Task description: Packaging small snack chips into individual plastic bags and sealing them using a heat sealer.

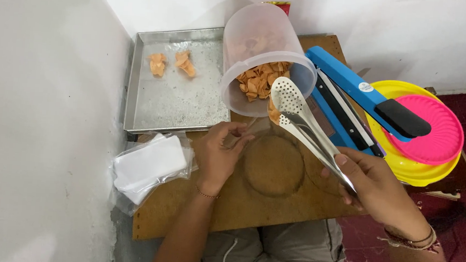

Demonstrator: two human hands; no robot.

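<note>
Gripping steel tongs (312, 128) in right hand (374, 184) | perforated spoon-shaped tips nearly closed | left hand (217, 154) pinching clear bag (255, 130)

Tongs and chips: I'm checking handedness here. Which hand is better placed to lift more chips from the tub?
Probably the right hand: it grips the tongs, whose tips sit at the chips in the tilted tub. The left hand is at a clear bag.

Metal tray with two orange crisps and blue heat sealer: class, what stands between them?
The head view shows a clear plastic tub, tipped on its side with orange crisps inside, between tray and sealer.
</note>
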